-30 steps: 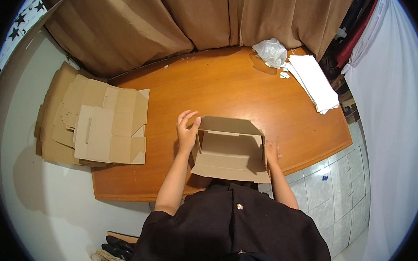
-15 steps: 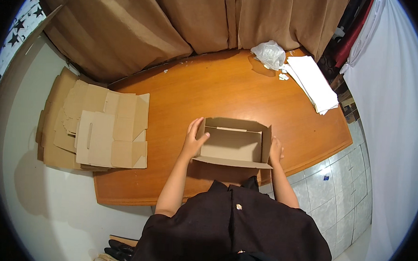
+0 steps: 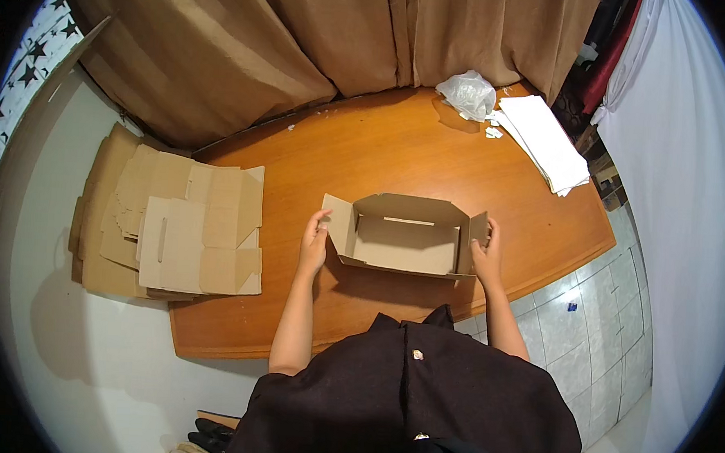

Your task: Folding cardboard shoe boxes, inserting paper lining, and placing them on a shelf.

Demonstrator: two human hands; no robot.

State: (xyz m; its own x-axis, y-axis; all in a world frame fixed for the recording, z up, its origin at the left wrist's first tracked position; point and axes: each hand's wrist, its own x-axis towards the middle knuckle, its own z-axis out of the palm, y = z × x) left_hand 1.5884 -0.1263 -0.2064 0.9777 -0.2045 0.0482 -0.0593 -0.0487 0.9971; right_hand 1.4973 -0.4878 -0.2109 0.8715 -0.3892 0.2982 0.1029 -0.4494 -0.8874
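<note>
An open cardboard box (image 3: 407, 244) stands in front of me near the table's front edge, its long back wall upright. Its left end flap leans outward, and my left hand (image 3: 314, 242) pinches that flap's outer edge between thumb and fingers. At the other end my right hand (image 3: 487, 251) grips the right end flap, thumb on the inner side and fingers behind. The box's inside is bare, with a narrow slot line along the fold of the back wall.
Flattened cardboard boxes (image 3: 202, 243) lie piled at the table's left. Far right on the wooden table (image 3: 342, 152) are a stack of white paper (image 3: 543, 146), a clear plastic bag (image 3: 468, 94) and small white scraps (image 3: 494, 133). A brown curtain (image 3: 324, 28) hangs behind.
Both end flaps have swung outward from the box. My left hand has moved left with its flap, my right hand slightly right and up. The box sits a little farther from me.
</note>
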